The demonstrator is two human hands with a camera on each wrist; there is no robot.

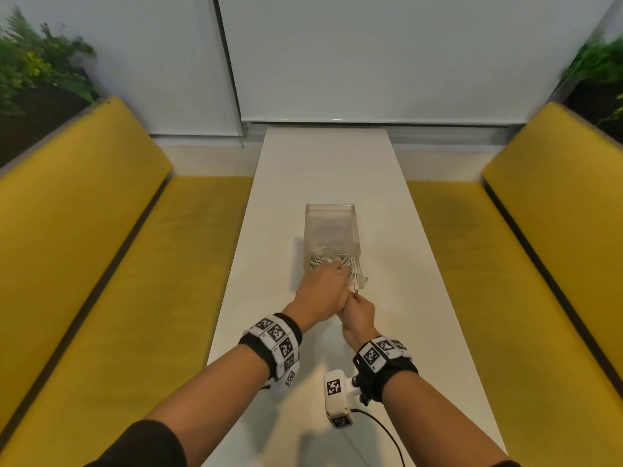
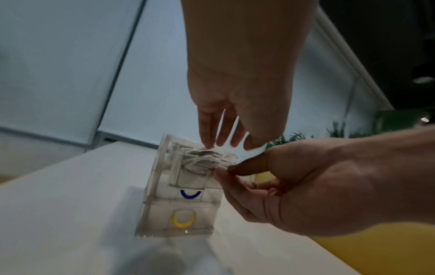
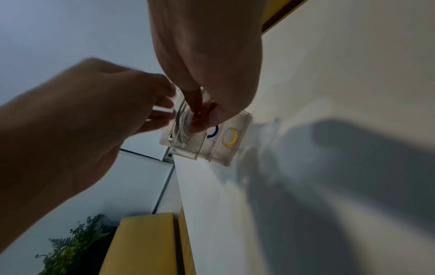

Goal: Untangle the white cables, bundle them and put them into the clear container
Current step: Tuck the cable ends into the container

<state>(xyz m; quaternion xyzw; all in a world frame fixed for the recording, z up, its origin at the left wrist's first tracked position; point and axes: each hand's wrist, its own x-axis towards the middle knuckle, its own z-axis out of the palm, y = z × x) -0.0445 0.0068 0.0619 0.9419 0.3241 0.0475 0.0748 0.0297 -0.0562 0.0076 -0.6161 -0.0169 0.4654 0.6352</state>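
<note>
Cables sit coiled in the container's open drawer under your fingers | left hand flat, pressing them | right hand pinching a strand | risk: coil springs out if you lift.

The white cables lie as a loose bundle of thin loops in the near end of the clear container — its top drawer stands pulled toward the viewer, and the bundle sits in it. The container is a see-through plastic box, upright on the table; two lower drawer fronts carry curved handles — one blue, one yellow.
</note>
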